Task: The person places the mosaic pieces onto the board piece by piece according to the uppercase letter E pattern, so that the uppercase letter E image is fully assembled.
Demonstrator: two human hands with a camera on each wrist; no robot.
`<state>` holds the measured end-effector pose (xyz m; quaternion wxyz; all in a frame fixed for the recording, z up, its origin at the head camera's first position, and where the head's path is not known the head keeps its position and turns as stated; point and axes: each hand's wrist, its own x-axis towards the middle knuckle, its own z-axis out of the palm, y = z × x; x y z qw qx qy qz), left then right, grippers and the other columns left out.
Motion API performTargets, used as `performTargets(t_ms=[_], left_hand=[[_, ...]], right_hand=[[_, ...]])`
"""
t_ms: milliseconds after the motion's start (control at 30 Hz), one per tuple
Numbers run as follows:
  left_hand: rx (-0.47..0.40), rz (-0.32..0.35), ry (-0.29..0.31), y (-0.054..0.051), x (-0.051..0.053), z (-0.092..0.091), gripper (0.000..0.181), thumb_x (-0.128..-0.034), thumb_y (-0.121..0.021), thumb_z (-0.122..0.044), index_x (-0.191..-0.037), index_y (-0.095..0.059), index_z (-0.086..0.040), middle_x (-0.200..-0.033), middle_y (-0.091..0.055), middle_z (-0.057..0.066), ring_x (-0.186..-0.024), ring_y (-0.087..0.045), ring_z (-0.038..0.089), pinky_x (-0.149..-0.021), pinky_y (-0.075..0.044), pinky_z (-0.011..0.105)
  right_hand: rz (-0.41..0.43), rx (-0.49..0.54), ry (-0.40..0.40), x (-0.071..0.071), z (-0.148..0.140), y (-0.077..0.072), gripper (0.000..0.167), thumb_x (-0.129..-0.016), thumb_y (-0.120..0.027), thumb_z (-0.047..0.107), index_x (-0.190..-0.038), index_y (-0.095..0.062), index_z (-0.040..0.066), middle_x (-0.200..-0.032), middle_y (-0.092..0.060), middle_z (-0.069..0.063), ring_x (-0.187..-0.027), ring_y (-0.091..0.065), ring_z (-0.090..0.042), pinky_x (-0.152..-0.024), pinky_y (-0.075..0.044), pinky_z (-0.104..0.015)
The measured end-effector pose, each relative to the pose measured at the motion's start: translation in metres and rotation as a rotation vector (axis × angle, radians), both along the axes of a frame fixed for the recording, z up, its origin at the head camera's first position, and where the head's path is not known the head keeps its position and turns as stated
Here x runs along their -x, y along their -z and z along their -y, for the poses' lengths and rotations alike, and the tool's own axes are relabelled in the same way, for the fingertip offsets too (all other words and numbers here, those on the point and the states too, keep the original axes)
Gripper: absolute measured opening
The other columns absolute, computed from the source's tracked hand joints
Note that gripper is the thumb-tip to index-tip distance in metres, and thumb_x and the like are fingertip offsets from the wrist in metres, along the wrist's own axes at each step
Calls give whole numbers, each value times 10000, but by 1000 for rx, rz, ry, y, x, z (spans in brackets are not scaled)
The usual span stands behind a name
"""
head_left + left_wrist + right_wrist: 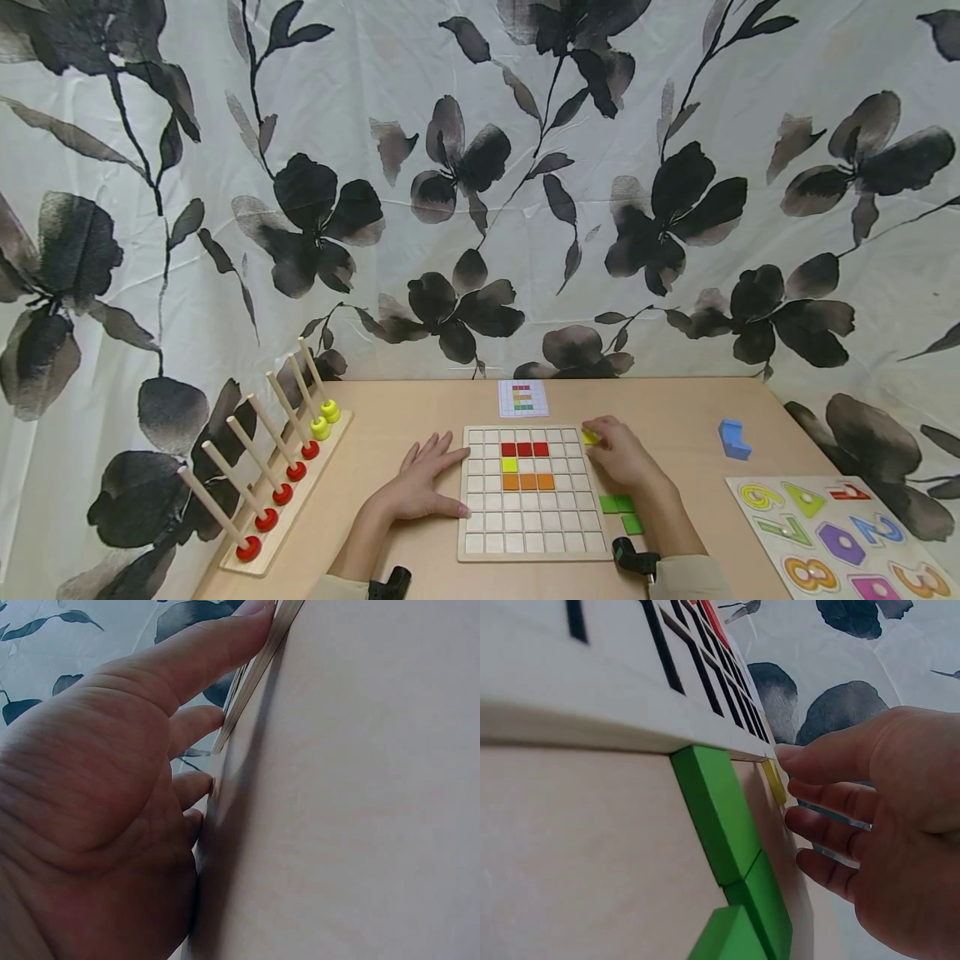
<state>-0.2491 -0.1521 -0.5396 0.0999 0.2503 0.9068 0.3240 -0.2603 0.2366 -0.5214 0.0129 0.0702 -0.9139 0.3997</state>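
Observation:
A pale wooden grid board (483,546) holds red tiles (527,449) in a row, one yellow tile (509,464) below them, and an orange row (528,482) underneath. My left hand (423,483) rests at the board's left edge, thumb and fingers spread; its thumb (217,649) touches the wooden rim in the left wrist view. At the upper right corner, my right hand (622,454) pinches another yellow tile (774,781) with thumb and forefinger, beside the board's edge. The other fingers of that hand hold nothing. Green tiles (622,504) lie nearer me along the right edge.
A small pattern card (523,398) lies behind the board. At left stands a pegboard (258,562) with red and yellow rings on upright dowels. On the right are a blue block (733,439) and a sheet of colourful numbers and shapes (806,537).

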Motion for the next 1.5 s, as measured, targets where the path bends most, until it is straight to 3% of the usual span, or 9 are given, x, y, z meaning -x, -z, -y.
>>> performTargets(t_ms=[133, 400, 867, 1100, 1267, 1500], left_hand=[[-2, -2, 1, -1, 0, 0, 981, -741, -872, -588, -1561, -490, -210, -1730, -174, 208, -1620, -47, 424, -1265, 35, 668], [0, -3, 5, -1, 0, 0, 983, -743, -871, -591, -1563, -488, -205, -1730, -174, 207, -1620, -46, 427, -1261, 36, 677], [-3, -4, 3, -3, 0, 0, 972, -747, -869, -582, -1558, -494, -201, -1726, -182, 215, -1617, -56, 432, -1263, 31, 673], [-7, -1, 2, -3, 0, 0, 966, -747, -876, -568, -1558, -496, -207, -1727, -179, 215, -1618, -55, 430, -1264, 34, 670], [-9, 3, 3, -3, 0, 0, 961, -749, -877, -562, -1557, -496, -210, -1728, -179, 211, -1619, -52, 428, -1264, 34, 669], [-11, 2, 6, -2, 0, 0, 965, -751, -876, -566, -1561, -491, -210, -1729, -173, 214, -1619, -48, 429, -1263, 37, 671]], right_hand=[[-13, -27, -9, -1, 1, -1, 375, -948, -647, -57, -1322, -649, -75, -1349, -596, -232, -1114, -589, -341, -1022, -509, -557], [5, -113, 31, -1, -1, 2, 365, -933, -694, -9, -1298, -694, -3, -1266, -639, -133, -1023, -558, -262, -926, -503, -444], [20, -157, 62, -2, -4, -2, 224, -915, -720, -9, -1134, -753, 24, -1061, -641, -83, -928, -561, -237, -838, -494, -400], [47, -104, 60, -2, -4, -4, 160, -915, -733, 3, -1055, -694, 71, -964, -610, -69, -891, -545, -225, -784, -470, -350], [17, -51, 58, 1, -6, -5, 123, -914, -722, -22, -969, -664, 71, -856, -597, -42, -827, -538, -196, -710, -447, -291], [-1, 55, 123, 4, -5, -9, 129, -972, -684, 20, -1093, -711, 55, -925, -608, -58, -879, -543, -213, -718, -459, -267]])
